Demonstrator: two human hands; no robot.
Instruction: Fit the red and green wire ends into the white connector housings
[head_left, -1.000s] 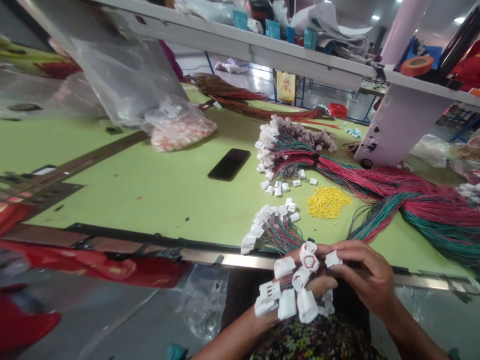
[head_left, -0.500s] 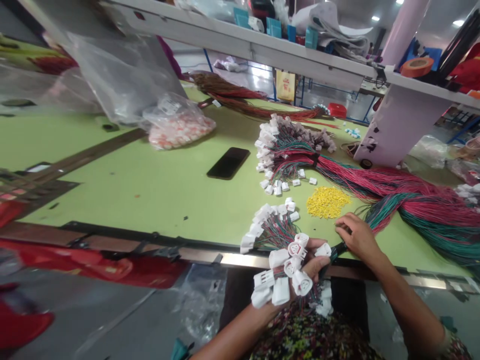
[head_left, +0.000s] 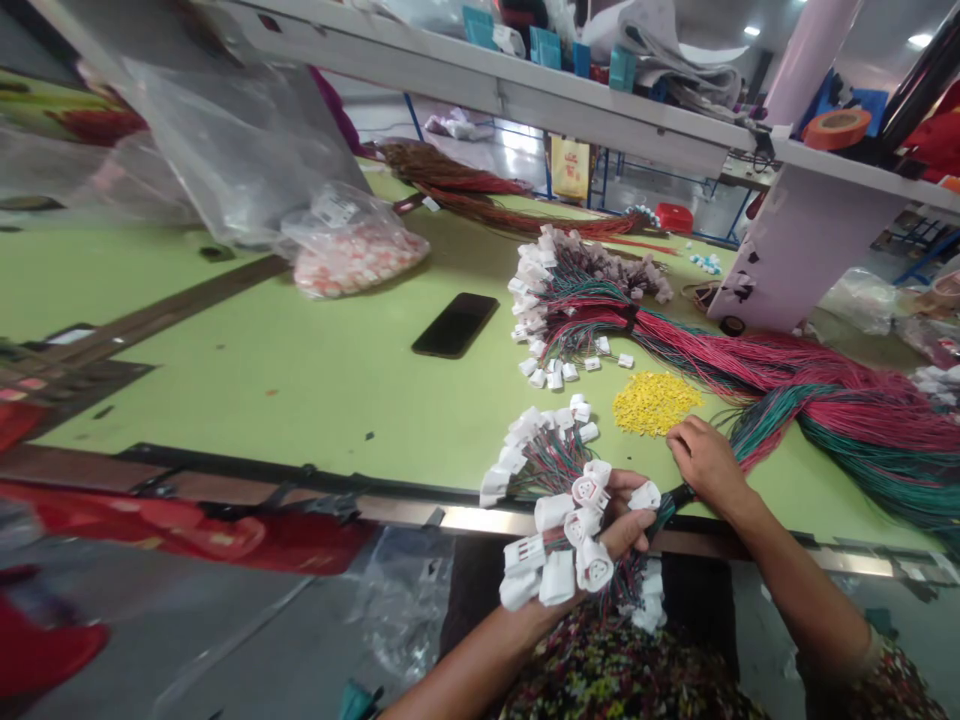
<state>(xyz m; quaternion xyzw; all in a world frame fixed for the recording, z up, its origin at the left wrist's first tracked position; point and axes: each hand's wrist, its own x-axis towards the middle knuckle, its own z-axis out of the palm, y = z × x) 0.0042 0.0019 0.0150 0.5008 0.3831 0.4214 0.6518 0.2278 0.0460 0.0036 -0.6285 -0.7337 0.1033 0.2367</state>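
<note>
My left hand [head_left: 619, 530] is closed round a bunch of wires ending in several white plastic connectors [head_left: 570, 545], held just below the table's front edge. My right hand [head_left: 701, 460] rests on the green table beside the pile of small yellow pieces [head_left: 654, 402], fingers curled in a pinch at its near edge; what they hold is too small to see. A second bunch of white connectors with red and green wires [head_left: 536, 455] lies on the table just left of my hands.
A thick bundle of red and green wires [head_left: 825, 400] runs across the table to the right. More white connectors [head_left: 555, 290], a black phone [head_left: 455, 325] and a plastic bag of parts [head_left: 352, 250] lie farther back. A white shelf [head_left: 525, 90] crosses overhead.
My right hand left the connector bunch and moved up and forward onto the table next to the yellow pile. The left hand kept its bunch and shifted slightly left.
</note>
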